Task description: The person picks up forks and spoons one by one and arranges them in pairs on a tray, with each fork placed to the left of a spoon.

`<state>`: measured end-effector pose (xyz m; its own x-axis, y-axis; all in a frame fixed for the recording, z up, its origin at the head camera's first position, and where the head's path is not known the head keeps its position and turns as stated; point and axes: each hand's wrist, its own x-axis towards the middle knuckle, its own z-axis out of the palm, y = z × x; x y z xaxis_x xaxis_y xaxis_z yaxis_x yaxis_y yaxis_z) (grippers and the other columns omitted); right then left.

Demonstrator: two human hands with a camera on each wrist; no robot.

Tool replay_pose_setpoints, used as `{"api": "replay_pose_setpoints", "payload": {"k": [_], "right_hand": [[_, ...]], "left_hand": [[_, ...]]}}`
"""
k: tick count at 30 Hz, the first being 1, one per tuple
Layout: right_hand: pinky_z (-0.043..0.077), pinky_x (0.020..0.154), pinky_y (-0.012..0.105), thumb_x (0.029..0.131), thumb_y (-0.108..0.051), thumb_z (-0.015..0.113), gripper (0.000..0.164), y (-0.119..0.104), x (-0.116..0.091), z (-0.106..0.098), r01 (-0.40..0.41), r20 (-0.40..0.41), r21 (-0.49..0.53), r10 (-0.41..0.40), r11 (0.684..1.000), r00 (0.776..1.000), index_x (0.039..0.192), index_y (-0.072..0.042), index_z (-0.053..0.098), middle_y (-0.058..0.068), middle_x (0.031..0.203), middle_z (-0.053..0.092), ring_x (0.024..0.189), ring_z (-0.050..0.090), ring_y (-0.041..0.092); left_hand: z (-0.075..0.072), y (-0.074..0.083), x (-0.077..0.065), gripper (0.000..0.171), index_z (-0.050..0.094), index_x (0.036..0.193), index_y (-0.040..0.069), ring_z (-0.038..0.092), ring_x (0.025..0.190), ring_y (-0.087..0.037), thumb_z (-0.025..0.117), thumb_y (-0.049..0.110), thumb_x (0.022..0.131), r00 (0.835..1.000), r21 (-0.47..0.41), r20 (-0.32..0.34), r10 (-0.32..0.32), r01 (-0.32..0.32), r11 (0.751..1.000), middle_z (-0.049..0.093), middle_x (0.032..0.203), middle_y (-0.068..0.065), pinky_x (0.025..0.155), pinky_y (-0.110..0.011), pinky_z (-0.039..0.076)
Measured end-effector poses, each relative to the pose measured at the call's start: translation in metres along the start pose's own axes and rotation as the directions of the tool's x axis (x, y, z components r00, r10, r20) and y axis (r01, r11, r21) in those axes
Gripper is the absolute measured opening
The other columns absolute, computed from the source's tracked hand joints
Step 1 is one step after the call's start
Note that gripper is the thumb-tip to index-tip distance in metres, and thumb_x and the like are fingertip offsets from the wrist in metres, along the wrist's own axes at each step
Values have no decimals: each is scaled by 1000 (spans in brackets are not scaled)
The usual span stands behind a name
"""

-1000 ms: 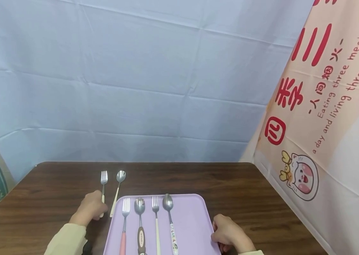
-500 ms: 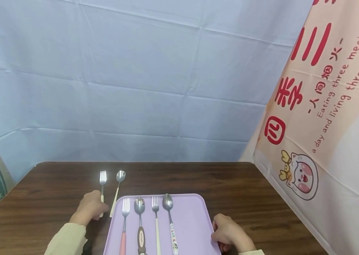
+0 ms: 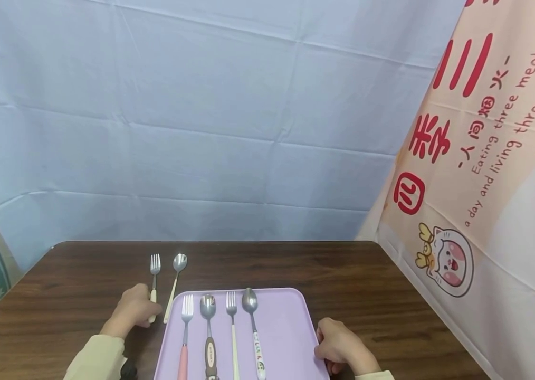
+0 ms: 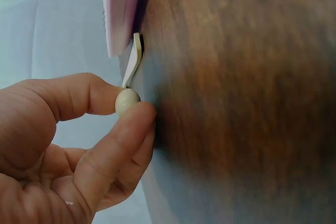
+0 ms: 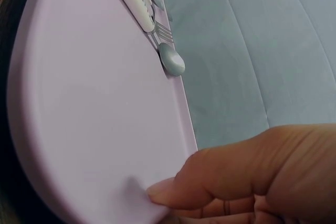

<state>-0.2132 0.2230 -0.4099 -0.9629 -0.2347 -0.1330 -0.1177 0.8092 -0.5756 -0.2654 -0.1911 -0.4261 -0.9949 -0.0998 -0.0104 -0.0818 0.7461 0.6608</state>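
Fork (image 3: 153,295) is left of the tray (image 3: 286,327), its handle in the left hand (image 3: 133,307); from here I can't tell whether it rests on the counter (image 3: 414,327) or sits just above it. I see the thumb and fingers pinching the handle near its rounded end. I judge it light, stiff and hard to break, with a smooth handle that could roll or turn in a pinch, so I'd take hold nearer the middle for balance. A spoon (image 3: 173,290) lies just beside it, handle end by the tray.

The tray is shallow with a raised rim, and I count 4 pieces in it, side by side, heads at the far rim: pink fork (image 3: 184,352), brown spoon (image 3: 210,348), white fork (image 3: 233,338), patterned spoon (image 3: 256,338). The right hand (image 3: 342,345) pinches the tray's right edge, thumb on top
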Motion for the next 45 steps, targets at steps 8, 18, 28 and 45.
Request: {"api": "replay_pose_setpoints", "payload": {"k": [8, 18, 28, 45], "right_hand": [[47, 27, 21, 62, 5, 54, 15, 0, 0, 0, 0, 10, 14, 0, 1000, 1000, 61, -6, 43, 1, 38, 49, 30, 46, 10], [48, 27, 23, 61, 6, 53, 15, 0, 1, 0, 2, 7, 19, -2, 1000, 1000, 61, -6, 44, 2, 38, 48, 30, 47, 11], [48, 27, 23, 61, 7, 53, 16, -1, 1, 0, -3, 10, 15, 3, 1000, 1000, 60, -6, 43, 2, 37, 49, 30, 47, 11], [48, 27, 24, 60, 6, 52, 14, 1, 2, 1, -10, 10, 21, 10, 1000, 1000, 61, -6, 44, 2, 38, 48, 30, 47, 11]], "left_hand": [[-6, 2, -3, 13, 43, 63, 0, 53, 41, -15, 55, 0, 61, 1000, 0, -8, 10, -10, 1000, 47, 56, -10, 38, -23, 54], [-18, 11, -2, 11, 44, 66, -1, 55, 39, -14, 52, -1, 59, 999, 10, -27, 19, -19, 1000, 50, 55, -9, 39, -25, 54], [-17, 13, -2, 6, 46, 60, 1, 55, 41, -14, 52, -1, 60, 1000, 16, -8, 10, -10, 1000, 50, 52, -7, 40, -25, 54], [-5, 25, -14, 7, 53, 60, -3, 56, 43, -16, 58, 2, 62, 1000, -113, 0, -25, 24, 993, 53, 55, -9, 42, -26, 58]]}}
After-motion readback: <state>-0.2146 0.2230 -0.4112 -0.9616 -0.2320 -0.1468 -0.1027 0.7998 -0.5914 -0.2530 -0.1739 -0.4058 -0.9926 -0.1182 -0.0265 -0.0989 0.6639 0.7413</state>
